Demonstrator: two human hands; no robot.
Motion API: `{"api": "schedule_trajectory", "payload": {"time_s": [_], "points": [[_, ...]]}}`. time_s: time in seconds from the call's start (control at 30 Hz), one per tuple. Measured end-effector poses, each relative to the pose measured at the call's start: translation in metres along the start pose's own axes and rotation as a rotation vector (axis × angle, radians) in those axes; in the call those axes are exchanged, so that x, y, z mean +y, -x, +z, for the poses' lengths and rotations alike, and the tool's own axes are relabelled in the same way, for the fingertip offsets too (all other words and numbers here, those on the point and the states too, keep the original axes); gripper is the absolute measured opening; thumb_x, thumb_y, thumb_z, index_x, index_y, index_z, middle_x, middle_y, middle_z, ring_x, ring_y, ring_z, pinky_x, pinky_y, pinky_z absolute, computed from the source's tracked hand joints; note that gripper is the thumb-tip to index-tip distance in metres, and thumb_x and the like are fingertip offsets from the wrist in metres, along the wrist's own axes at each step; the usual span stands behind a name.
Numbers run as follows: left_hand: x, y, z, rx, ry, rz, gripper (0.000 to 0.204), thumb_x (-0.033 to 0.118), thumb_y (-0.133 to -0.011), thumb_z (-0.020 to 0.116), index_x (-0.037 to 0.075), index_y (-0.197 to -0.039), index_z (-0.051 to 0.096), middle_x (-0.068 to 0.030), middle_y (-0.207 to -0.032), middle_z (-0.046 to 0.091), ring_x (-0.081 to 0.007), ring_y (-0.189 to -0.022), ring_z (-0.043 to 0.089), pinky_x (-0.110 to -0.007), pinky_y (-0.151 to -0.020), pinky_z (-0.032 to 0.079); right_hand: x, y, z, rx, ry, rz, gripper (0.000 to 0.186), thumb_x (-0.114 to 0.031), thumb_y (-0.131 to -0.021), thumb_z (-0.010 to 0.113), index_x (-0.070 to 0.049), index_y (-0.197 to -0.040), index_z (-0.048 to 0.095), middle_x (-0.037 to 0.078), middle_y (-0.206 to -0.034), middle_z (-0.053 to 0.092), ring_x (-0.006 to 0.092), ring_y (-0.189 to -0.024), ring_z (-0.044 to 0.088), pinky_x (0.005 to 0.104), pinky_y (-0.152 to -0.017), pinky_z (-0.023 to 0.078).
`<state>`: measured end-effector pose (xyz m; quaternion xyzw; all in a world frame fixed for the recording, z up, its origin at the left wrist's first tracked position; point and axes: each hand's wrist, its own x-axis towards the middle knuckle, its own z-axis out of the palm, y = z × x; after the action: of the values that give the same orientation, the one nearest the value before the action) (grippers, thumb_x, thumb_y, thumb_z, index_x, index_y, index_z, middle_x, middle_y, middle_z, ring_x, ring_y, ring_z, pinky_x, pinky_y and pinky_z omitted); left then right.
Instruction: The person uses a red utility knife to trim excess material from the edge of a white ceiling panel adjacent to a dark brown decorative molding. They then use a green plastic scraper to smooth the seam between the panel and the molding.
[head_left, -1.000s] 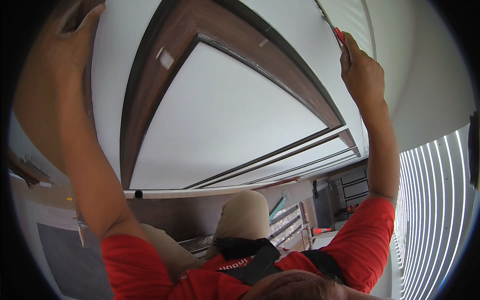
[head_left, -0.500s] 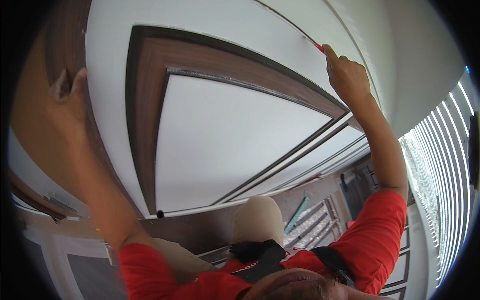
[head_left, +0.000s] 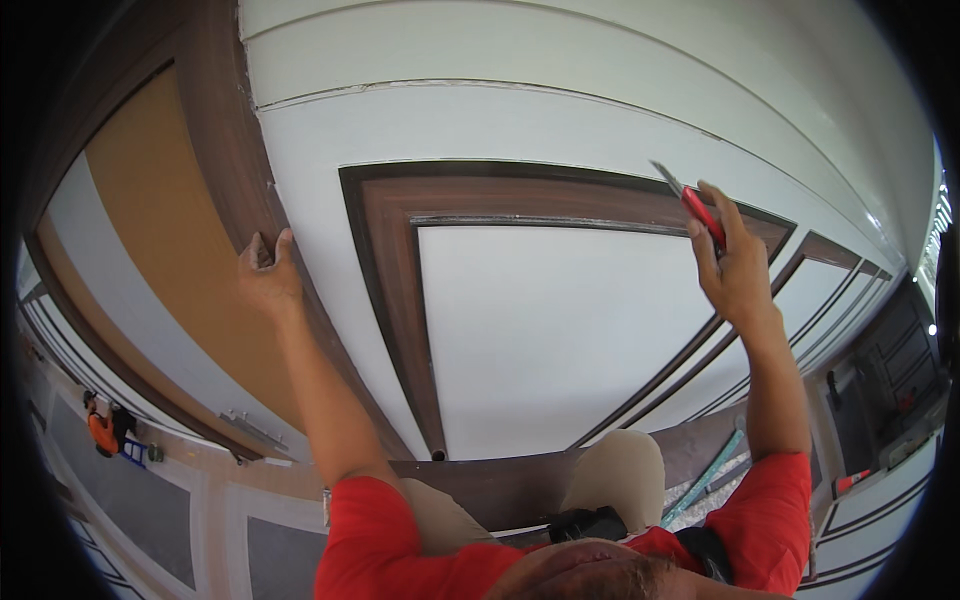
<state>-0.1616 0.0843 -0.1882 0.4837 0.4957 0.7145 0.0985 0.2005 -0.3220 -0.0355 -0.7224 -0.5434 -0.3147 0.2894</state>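
Observation:
My right hand [head_left: 738, 262] is closed round the red handle of a knife [head_left: 705, 215]. Its grey blade points up and to the left, held in front of the white wall panel, with no contact that I can see. My left hand [head_left: 272, 280] is at the brown door frame [head_left: 225, 150], its fingers bent against it and the thumb at the edge by the wall. Dark brown moulding [head_left: 385, 260] with black edges borders a white panel [head_left: 560, 330] between my arms.
Left of the frame is a tan and grey door [head_left: 150, 190]. Cream horizontal boards [head_left: 480, 50] run above the panel. A person in orange [head_left: 103, 432] is far off at lower left, beside something blue. A teal strip [head_left: 705, 478] lies near my knee; an orange cone [head_left: 852, 482] stands far right.
My view has shifted, showing more of the door and upper boards. My right hand has come down from the panel's upper edge with the knife. My left hand stays at the frame.

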Motion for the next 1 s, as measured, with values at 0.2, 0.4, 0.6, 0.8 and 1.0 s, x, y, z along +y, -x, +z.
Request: {"api": "schedule_trajectory", "payload": {"time_s": [0.2, 0.4, 0.6, 0.8, 1.0], "points": [[0.070, -0.001, 0.001, 0.182, -0.182, 0.702, 0.053, 0.033, -0.076, 0.092, 0.005, -0.118, 0.075, -0.0182, -0.116, 0.068, -0.0327, -0.107, 0.068, -0.040, -0.089, 0.056, -0.013, 0.082, 0.080, -0.055, -0.600, 0.280, 0.037, -0.020, -0.103, 0.060, 0.001, -0.133, 0.058, 0.012, -0.083, 0.066, 0.0143, -0.075, 0.059, 0.0296, -0.073, 0.050], [0.176, -0.053, 0.008, 0.007, -0.179, 1.122, 0.031, 0.025, -0.079, 0.088, 0.006, -0.101, 0.078, -0.0075, -0.098, 0.070, -0.0273, -0.090, 0.068, -0.038, -0.078, 0.056, -0.021, 0.129, 0.147, -0.299, -0.863, 0.370, 0.034, -0.020, -0.104, 0.059, 0.000, -0.131, 0.061, 0.007, -0.076, 0.062, 0.0116, -0.064, 0.052, 0.0287, -0.063, 0.045], [0.210, -0.080, 0.027, -0.142, -0.376, 1.337, 0.023, 0.029, -0.082, 0.083, 0.010, -0.094, 0.078, -0.0005, -0.091, 0.069, -0.0224, -0.083, 0.066, -0.036, -0.071, 0.056, -0.002, 0.142, 0.165, -0.325, -0.893, 0.417, 0.035, -0.022, -0.105, 0.058, 0.001, -0.132, 0.060, 0.005, -0.076, 0.060, 0.0114, -0.067, 0.051, 0.0285, -0.064, 0.045], [0.216, -0.076, 0.033, -0.247, -0.412, 1.340, 0.021, 0.031, -0.085, 0.081, 0.011, -0.092, 0.077, -0.0004, -0.091, 0.069, -0.0225, -0.084, 0.066, -0.037, -0.071, 0.056, 0.011, 0.146, 0.166, -0.306, -0.906, 0.454, 0.035, -0.023, -0.105, 0.057, 0.001, -0.130, 0.062, 0.008, -0.081, 0.062, 0.0127, -0.070, 0.052, 0.0283, -0.067, 0.046], [0.220, -0.073, 0.038, -0.291, -0.475, 1.376, 0.015, 0.026, -0.090, 0.076, 0.011, -0.089, 0.075, -0.0006, -0.093, 0.068, -0.0222, -0.087, 0.067, -0.038, -0.072, 0.058, 0.015, 0.149, 0.166, -0.240, -0.913, 0.435, 0.038, -0.023, -0.105, 0.057, 0.003, -0.133, 0.059, 0.002, -0.077, 0.057, 0.0086, -0.068, 0.051, 0.0267, -0.062, 0.044]]}}
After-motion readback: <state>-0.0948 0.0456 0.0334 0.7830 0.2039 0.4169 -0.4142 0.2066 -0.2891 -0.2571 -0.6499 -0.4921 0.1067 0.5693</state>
